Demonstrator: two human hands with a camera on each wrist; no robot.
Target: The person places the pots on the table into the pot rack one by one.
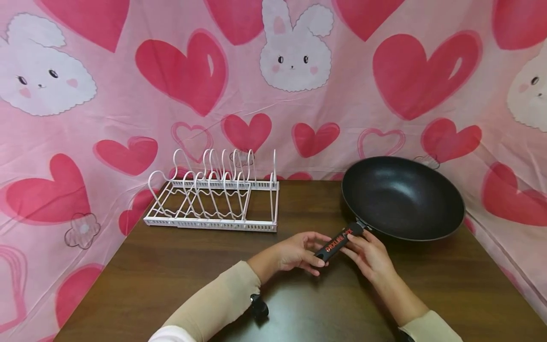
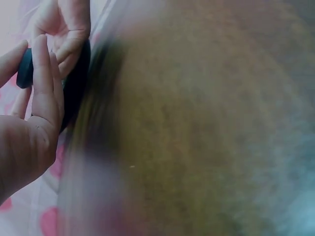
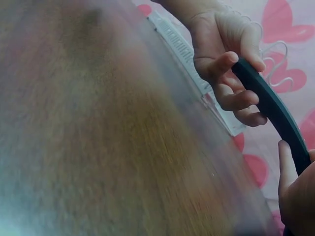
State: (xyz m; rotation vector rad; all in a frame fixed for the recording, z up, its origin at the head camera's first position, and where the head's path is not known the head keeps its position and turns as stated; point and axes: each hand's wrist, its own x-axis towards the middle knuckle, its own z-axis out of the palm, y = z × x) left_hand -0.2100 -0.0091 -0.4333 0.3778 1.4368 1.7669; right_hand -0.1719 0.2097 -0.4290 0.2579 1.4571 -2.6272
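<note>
A black pan is seen at two o'clock from the hands, its handle held by both above a brown table. The handle's tip is pinched by the left hand; the part nearer the pan is gripped by the right hand. Red lettering is shown only by the head view, the handle's curved profile by the right wrist view. A white rack is seen at ten o'clock.

one pan with one handle is seen. one left hand, one right hand and two sleeves are counted. one rack and one table are found. three bunnies are shown on one cloth.
</note>
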